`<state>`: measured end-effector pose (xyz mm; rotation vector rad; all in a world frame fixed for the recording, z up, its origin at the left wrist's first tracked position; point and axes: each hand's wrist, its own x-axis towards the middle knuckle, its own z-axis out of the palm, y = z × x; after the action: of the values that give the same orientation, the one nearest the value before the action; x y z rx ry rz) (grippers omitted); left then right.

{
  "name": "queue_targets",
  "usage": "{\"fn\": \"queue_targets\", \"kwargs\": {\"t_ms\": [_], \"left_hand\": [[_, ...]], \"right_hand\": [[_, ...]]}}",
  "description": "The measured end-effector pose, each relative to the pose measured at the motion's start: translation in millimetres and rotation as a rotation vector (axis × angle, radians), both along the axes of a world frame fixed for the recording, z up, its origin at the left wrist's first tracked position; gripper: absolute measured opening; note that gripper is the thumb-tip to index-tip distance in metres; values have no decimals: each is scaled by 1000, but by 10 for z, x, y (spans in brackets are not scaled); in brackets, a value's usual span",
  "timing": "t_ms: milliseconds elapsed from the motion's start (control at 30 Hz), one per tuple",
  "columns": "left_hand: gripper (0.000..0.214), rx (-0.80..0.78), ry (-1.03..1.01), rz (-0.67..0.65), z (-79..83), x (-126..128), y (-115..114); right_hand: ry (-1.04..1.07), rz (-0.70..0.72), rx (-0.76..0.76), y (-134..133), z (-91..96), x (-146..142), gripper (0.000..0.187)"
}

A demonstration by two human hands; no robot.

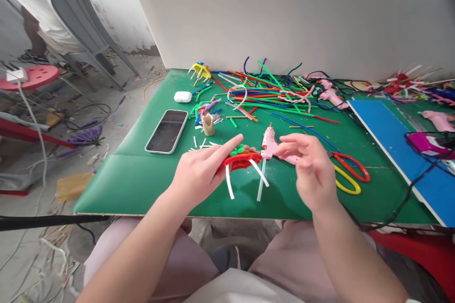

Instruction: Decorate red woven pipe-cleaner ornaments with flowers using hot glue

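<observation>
My left hand (199, 173) grips a small pipe-cleaner craft (243, 160), red along its rim with green and brown tufts on top. White strips hang from it like legs. Just to its right, my right hand (311, 165) is raised with the fingers curved and apart, and nothing shows between them. Behind those fingertips a pink glue gun (269, 144) lies on the green table, its nozzle pointing away from me. Scissors with red and yellow handles (350, 173) lie right of my right hand, partly hidden by it.
A phone (167, 131), a white earbud case (183, 97) and a small tan tube (208, 124) are at the left. Colourful pipe cleaners (270, 92) lie heaped at the back near a yellow craft piece (201, 71). A blue board (398, 147) and cables occupy the right.
</observation>
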<state>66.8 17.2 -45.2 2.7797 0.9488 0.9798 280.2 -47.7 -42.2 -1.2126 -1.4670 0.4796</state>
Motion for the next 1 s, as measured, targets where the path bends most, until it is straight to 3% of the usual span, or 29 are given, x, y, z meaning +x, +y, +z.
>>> {"fn": "queue_targets", "kwargs": {"t_ms": [67,200,300,400,500,667,833,1000], "left_hand": [[42,143,-19,22,-26,-36,27],[44,237,-72,-54,-69,-48,43],[43,259,-82,-103,-93,-35,44],[43,278,-82,-125,-123,-37,51],[47,265,-90,-146,-155,-47,55],[59,235,-196,-159,-181,-29,83],[75,136,-218,-128,-185,-51,177],[57,48,-448,8,-135,-91,132]], "right_hand": [[231,77,-222,57,-44,39,47],[646,427,-764,172,-159,-49,52],[868,631,-972,195,-219,-179,52],[1013,725,-1089,169,-246,-243,48],[1106,750,-1087,127,-240,-246,38],[1211,769,-925,80,-180,-248,21],[1266,639,-828,108,-160,-177,18],[1303,523,-702,168,-181,-101,18]]}}
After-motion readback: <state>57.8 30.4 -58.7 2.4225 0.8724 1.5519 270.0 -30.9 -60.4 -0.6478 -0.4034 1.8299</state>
